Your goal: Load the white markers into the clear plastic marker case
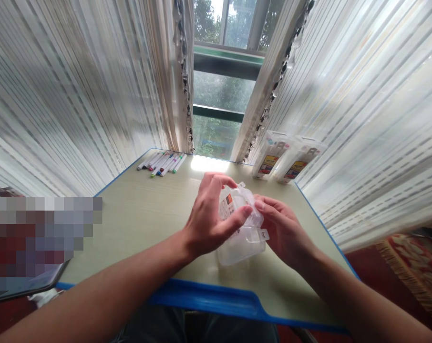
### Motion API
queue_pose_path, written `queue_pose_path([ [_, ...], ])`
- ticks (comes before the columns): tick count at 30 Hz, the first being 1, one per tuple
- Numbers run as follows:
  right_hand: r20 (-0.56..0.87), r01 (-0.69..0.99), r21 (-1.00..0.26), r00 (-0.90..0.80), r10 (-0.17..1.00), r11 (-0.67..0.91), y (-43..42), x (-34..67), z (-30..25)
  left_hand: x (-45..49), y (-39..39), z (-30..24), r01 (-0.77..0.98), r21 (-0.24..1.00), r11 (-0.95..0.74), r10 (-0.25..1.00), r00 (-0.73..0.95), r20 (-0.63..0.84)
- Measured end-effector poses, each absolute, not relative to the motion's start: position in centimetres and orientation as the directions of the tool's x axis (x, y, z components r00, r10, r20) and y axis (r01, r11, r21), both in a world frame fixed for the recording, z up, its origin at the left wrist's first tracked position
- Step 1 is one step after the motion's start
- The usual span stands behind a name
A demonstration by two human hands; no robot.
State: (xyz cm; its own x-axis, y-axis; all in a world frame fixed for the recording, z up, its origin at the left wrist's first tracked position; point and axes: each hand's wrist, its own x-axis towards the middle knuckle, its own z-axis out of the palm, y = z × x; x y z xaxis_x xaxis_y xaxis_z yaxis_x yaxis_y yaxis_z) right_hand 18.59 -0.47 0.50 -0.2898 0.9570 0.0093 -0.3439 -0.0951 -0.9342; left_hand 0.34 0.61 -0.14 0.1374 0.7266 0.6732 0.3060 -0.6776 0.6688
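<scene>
A clear plastic case (241, 245) with side latches and an orange-marked label is held tilted above the front middle of the table. My left hand (216, 214) grips it from the left, thumb across the near face and fingers over the top edge. On the other side, my right hand (282, 224) pinches the case's right edge near a latch tab. The fingers of my right hand are partly hidden behind the plastic. Whether the lid is fully closed cannot be made out.
Several white markers (162, 162) with coloured caps lie at the table's back left. Two clear labelled cases (269, 157) stand at the back right. The pale table (130, 219) has a blue rim. Curtains (130, 85) flank a window behind it. A pixelated area covers the left.
</scene>
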Motion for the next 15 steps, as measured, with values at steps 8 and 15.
queue_pose_path([
  [8, 0.067, -0.329, -0.944, -0.257, 0.964, -0.023, -0.1, 18.9, 0.2, 0.8, -0.2, 0.5, 0.223, 0.786, -0.576, 0.813, 0.254, 0.524],
  [15, 0.08, -0.337, -0.942, -0.188, 0.979, 0.012, 0.6, 19.0, -0.1, 0.6, 0.0, 0.7, 0.171, 0.863, -0.476, 0.877, 0.165, 0.451],
])
